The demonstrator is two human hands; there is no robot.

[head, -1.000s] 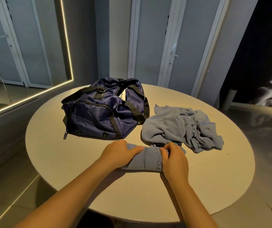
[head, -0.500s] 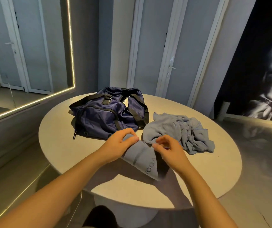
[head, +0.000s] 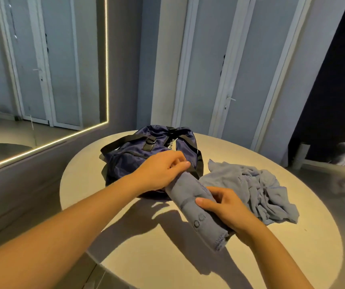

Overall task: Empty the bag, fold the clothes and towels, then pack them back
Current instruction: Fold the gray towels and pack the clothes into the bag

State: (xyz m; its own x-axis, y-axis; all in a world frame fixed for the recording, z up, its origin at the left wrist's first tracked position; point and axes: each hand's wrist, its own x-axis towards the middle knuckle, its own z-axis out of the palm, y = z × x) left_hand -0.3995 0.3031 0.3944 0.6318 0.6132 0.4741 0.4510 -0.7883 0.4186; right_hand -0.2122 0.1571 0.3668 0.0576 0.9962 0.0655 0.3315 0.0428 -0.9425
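Head view: folded blue garment (head: 190, 197) is riding higher than half a second ago, tilting with its top end against the navy bag (head: 129, 157) at 11 o'clock. Left hand (head: 163, 170) is curling round that top end; right hand (head: 228, 209) is gripping the middle, thumb on top. Crumpled towel (head: 250, 184) is lying unchanged at 2 o'clock. Table (head: 167, 257) is showing bare surface toward its 6 o'clock edge and at 9 o'clock beside the bag.

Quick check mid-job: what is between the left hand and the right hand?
The rolled grey-blue cloth fills that stretch: the left hand holds its far end and the right hand grips it lower down. The head view shows this.
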